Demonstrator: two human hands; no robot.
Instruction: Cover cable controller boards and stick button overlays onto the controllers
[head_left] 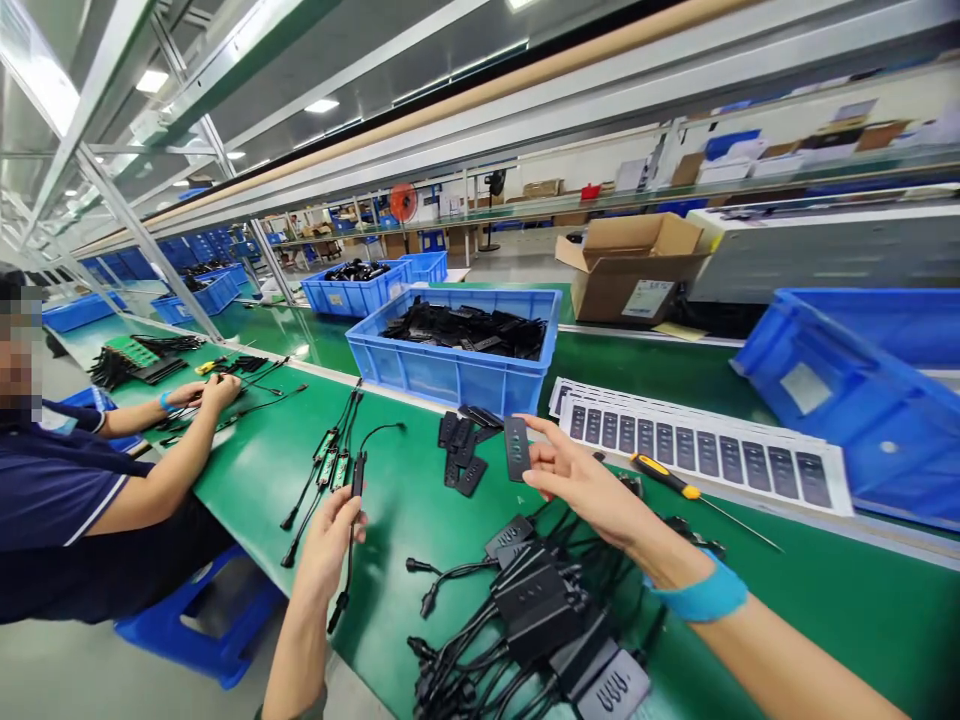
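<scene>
At green assembly surface [840, 620]: black rectangular plate [516, 448] and thin black cable [358, 475] held up

Left hand [326, 555] clenched around the thin black cable, small inline module above the grip, plug end hanging below the hand. Right hand [577, 485] raised, black rectangular plate pinched at the fingertips, clear of the surface; blue wristband [701, 592] on that wrist. Step in hand, judging by the grip: plate and cable each held, well apart, not joined. Just below the plate, loose stack of matching black plates [459, 450]; to its left, row of cables with small green circuit boards [328, 458]. Under the right hand, heap of black cables with rectangular hubs [536, 600]. Nearby, yellow-handled screwdriver [664, 477] beside printed sheets [697, 450]. Farther on, blue plastic crate [450, 365] full of black plates. Off left, co-worker's hands [202, 395] on more cables.
</scene>
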